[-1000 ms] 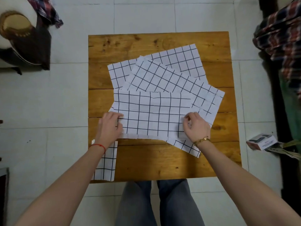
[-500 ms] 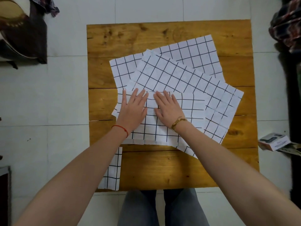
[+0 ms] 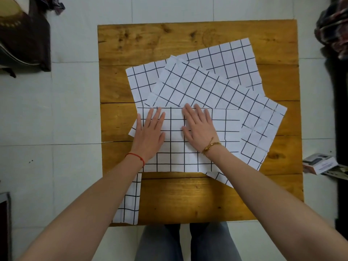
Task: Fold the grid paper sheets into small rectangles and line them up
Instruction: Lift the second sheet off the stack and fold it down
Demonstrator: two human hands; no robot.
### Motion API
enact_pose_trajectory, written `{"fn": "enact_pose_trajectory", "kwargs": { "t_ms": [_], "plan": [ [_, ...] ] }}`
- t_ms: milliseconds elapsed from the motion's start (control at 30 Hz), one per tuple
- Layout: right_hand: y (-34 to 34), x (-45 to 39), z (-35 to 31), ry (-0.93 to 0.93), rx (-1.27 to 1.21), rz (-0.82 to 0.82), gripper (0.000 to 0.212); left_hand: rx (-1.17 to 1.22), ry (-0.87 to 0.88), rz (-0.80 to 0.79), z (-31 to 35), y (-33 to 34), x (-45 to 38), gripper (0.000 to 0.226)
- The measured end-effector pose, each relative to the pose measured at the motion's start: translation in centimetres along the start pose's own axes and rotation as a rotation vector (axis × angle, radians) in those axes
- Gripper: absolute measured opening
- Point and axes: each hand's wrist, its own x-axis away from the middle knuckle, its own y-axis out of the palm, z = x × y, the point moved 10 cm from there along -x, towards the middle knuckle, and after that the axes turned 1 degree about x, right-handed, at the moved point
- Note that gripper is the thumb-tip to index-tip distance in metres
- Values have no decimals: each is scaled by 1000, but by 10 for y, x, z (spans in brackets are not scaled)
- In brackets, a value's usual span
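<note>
Folded strip [image 3: 128, 202] sits at the table's [image 3: 188, 196] near-left corner | your left hand [image 3: 149, 132] now lies flat, fingers straight, gripping nothing, pressing the top sheet [image 3: 227, 129] at table centre | right hand [image 3: 200, 129] likewise flat beside it | both slid in from the sheet's near corners, so the first fold looks creased | two sheets behind wait unfolded.

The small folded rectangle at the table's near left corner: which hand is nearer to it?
Left. The left hand presses the top sheet above the folded rectangle; the right hand lies farther right.
</note>
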Motion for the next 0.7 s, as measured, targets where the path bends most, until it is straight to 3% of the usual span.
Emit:
{"fn": "enact_pose_trajectory", "kwargs": {
  "t_ms": [133,400,700],
  "plan": [
    [-3,-15,-34,-86,8,-6,60,10,-77,70,-11,-11,1,65],
    [15,-37,-77,-152,81,-44,58,48,-170,48,-32,4,1,67],
    [21,-25,-52,-97,156,-9,59,80,-173,40,-32,6,2,68]
  ]
}}
